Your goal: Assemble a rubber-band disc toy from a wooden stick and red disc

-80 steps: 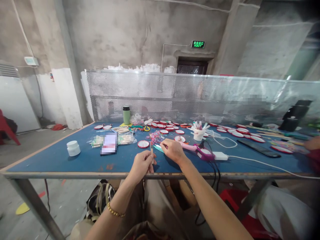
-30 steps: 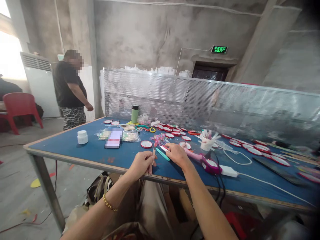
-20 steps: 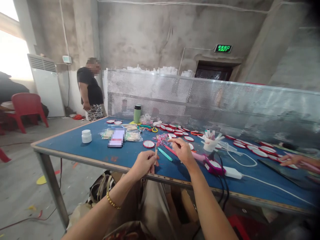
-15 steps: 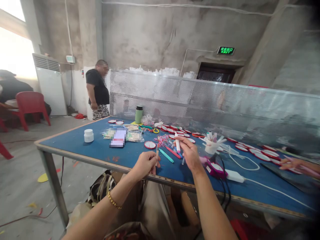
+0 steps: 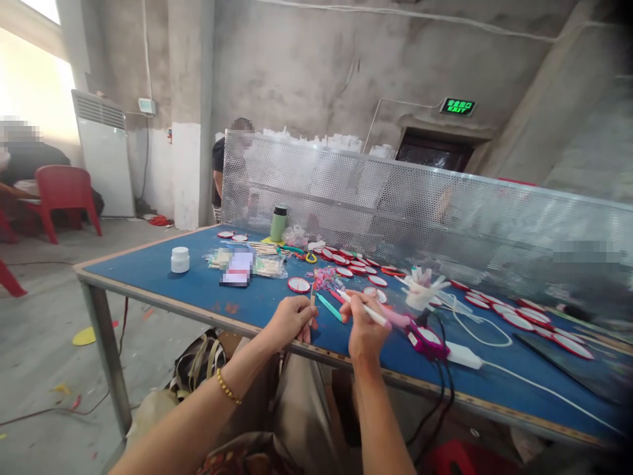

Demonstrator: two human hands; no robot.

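Note:
My left hand is closed on a thin wooden stick, held upright over the near edge of the blue table. My right hand is closed on a white pen-like stick, pointing it left toward the wooden stick. A teal stick lies flat on the table between my hands. A pink glue gun with a black cord lies just right of my right hand.
Several round red-rimmed discs cover the table's middle and right. A white jar, a green bottle, packets of sticks, a white cup and a white adapter also stand there. A perforated metal screen backs it. A person stands behind.
My right hand picked up the white stick from the table and drew it back toward my left hand. The view swung left. The standing person walked behind the screen.

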